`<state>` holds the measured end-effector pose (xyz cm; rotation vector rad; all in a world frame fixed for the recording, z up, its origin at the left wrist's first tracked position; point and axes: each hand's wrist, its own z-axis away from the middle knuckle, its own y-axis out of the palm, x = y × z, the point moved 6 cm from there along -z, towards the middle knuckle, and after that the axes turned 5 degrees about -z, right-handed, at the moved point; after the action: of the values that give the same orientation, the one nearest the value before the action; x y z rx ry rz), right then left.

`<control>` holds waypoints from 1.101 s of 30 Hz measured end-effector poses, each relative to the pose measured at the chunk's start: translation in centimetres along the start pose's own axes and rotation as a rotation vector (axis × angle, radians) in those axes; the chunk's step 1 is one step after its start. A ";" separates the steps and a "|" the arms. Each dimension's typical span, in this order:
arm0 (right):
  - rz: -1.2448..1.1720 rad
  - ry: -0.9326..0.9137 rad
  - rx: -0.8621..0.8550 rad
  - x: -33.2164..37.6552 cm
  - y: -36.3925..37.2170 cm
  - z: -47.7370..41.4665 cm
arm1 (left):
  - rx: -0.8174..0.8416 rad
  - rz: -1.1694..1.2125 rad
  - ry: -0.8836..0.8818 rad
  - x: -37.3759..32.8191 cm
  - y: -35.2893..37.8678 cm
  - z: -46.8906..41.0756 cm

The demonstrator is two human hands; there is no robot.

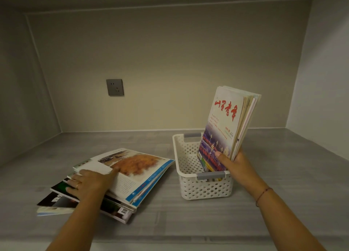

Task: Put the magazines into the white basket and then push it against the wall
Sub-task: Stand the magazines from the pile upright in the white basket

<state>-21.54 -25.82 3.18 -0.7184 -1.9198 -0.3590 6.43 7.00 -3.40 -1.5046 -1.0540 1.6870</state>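
A white perforated basket with grey handles stands on the grey floor, right of centre and apart from the back wall. My right hand grips a bundle of upright magazines, red lettering on the front cover, with their lower edge down inside the basket. Left of the basket lies a loose pile of magazines, the top one showing an orange picture. My left hand lies flat on the left part of that pile, fingers spread.
A grey wall socket sits low on the back wall. Side walls close in at left and right. Bare floor lies between the basket and the back wall.
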 end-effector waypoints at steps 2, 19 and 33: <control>0.009 0.004 -0.004 0.0 -0.1 0.0 | -0.014 0.052 0.003 0.2 -0.4 -0.4; 0.029 0.029 0.001 0.1 -0.1 0.2 | 0.180 0.759 -0.100 1.5 -2.2 -0.4; 0.014 0.029 -0.017 0.0 0.0 0.1 | 0.053 1.294 0.437 -10.6 -11.0 10.4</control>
<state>-21.61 -25.81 3.12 -0.7336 -1.8851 -0.3756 -2.83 1.47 11.56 -2.5970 0.3584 1.8781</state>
